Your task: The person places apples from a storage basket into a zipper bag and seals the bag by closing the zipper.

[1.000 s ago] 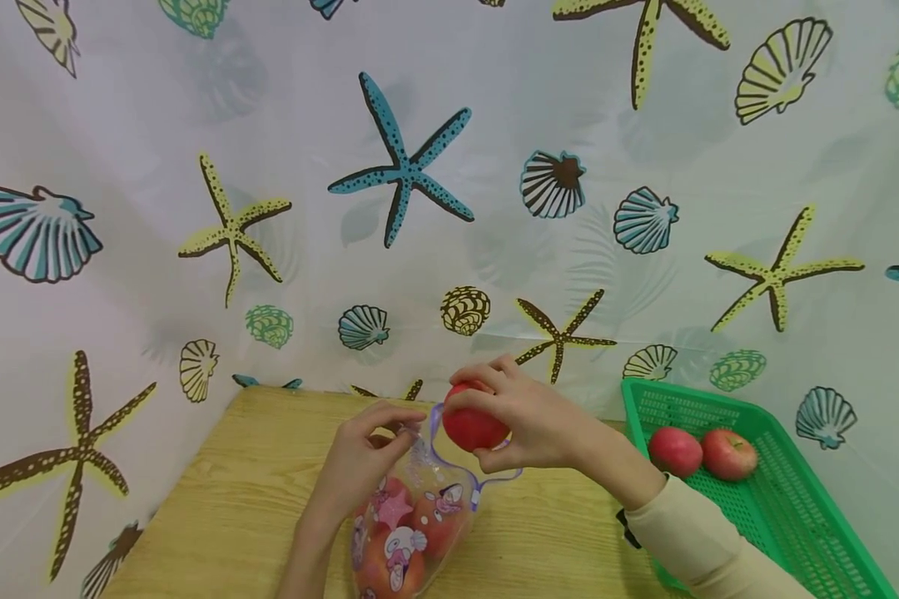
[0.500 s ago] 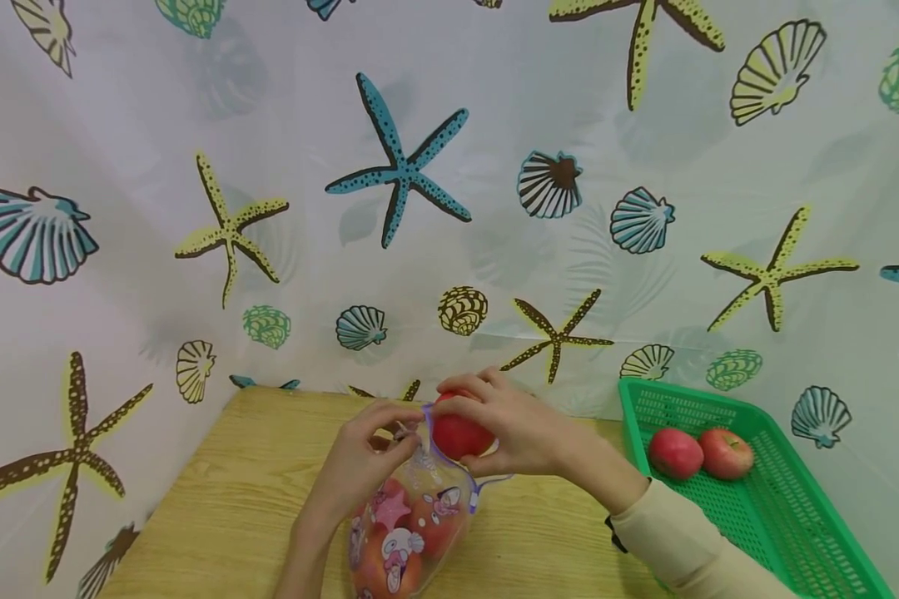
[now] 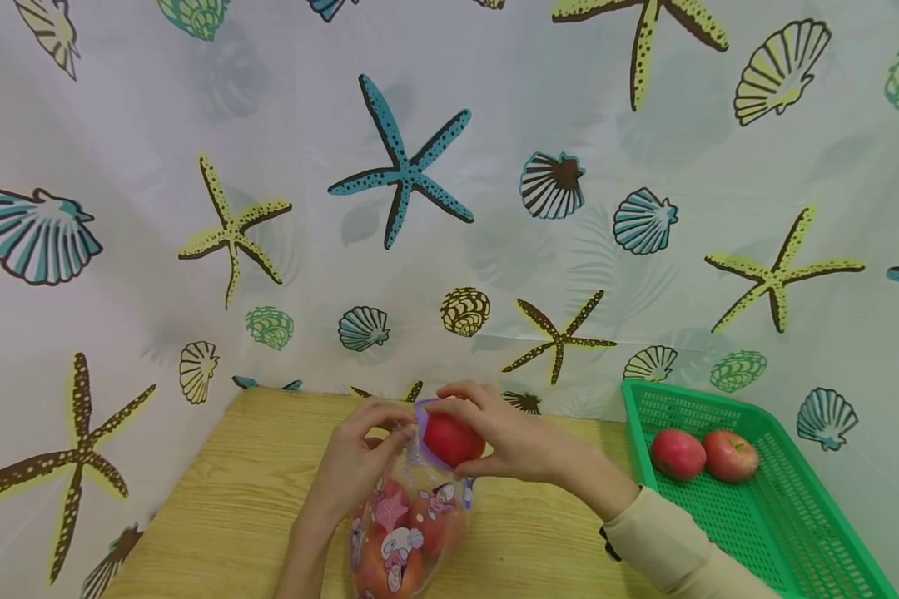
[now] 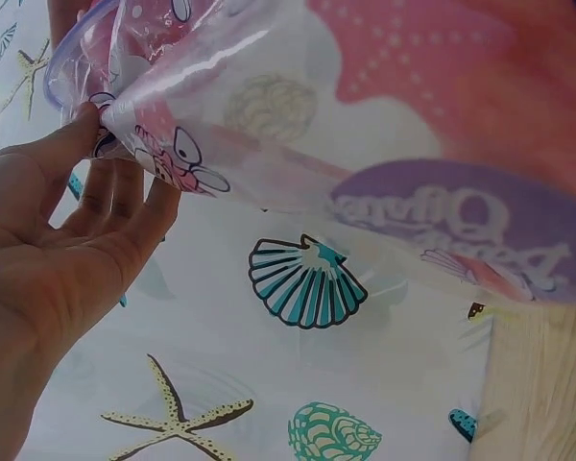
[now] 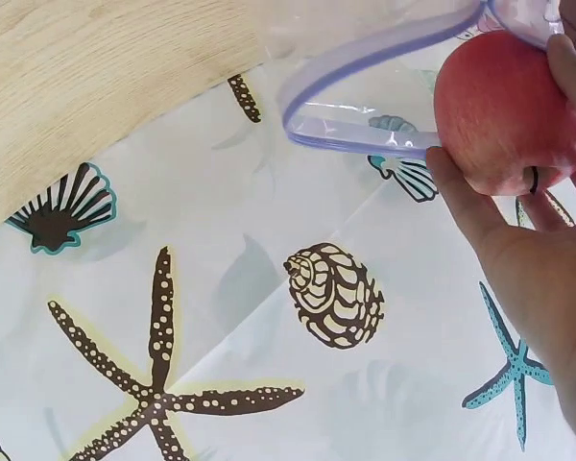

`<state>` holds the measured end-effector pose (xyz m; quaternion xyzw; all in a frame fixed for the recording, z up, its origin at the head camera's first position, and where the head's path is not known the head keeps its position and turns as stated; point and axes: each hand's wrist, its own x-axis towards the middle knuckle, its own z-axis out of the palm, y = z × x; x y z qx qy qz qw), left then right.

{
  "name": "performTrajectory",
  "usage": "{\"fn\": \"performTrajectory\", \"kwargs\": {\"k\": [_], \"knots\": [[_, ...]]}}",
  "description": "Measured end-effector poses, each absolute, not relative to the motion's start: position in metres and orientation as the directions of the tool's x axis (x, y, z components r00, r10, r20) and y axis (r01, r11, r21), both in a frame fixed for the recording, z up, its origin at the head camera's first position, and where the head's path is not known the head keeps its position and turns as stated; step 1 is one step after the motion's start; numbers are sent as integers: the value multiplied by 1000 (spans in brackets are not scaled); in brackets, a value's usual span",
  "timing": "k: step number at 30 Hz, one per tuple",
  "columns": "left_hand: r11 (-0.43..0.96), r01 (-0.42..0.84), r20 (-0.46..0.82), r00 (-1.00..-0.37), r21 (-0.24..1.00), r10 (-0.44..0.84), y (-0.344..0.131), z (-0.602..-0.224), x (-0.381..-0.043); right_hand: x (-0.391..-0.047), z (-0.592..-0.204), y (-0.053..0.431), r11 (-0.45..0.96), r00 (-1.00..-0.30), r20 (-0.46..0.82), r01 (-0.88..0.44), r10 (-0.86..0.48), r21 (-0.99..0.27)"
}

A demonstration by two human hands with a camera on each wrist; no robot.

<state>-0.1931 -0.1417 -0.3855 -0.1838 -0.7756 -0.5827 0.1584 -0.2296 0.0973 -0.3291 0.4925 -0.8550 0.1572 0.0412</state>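
Observation:
My left hand (image 3: 355, 457) pinches the edge of a clear zip bag (image 4: 202, 86) printed with pink and white sea cartoons. Inside the bag, several red apples show through the plastic low down. A red apple (image 5: 504, 110), stem toward the wrist camera, is gripped between the thumb and fingers of my right hand (image 3: 513, 441). That apple is at the bag's mouth, where the purple zip rim (image 5: 365, 58) stands spread around it. In the left wrist view, the thumb and fingers press the plastic together just below the rim.
A green plastic basket (image 3: 802, 491) stands at the right with two red apples (image 3: 677, 454) at its far end. The wooden table (image 3: 217, 499) lies beneath, backed by a white sheet (image 3: 307, 274) printed with starfish and shells.
My right hand has moved left and slightly down, bringing the apple from beside the bag's rim into its mouth. The left hand keeps its hold on the bag almost unmoved.

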Motion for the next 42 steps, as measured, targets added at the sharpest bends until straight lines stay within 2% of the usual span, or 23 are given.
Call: {"fn": "performTrajectory", "kwargs": {"k": [7, 11, 17, 23, 27, 33, 42], "knots": [[236, 469, 471, -881, 851, 55, -143, -388, -194, -232, -338, 103, 473, -523, 205, -846, -827, -247], [238, 461, 469, -883, 855, 24, -144, -388, -195, -233, -340, 111, 503, -554, 227, -829, -801, -246], [262, 443, 457, -889, 857, 11, -145, -386, -195, -235, -342, 126, 602, -657, 242, -752, -714, -267], [271, 439, 451, -893, 857, 19, -145, -386, -194, -237, -354, 134, 699, -784, 150, -608, -602, -376], [261, 435, 443, -896, 862, 28, -144, -386, -193, -239, -367, 138, 723, -831, 109, -532, -545, -440], [259, 420, 428, -904, 870, 30, -145, -385, -192, -241, -382, 137, 728, -838, 71, -509, -541, -460], [269, 398, 407, -913, 877, 25, -145, -385, -192, -239, -385, 136, 725, -825, 115, -545, -553, -422]]}}
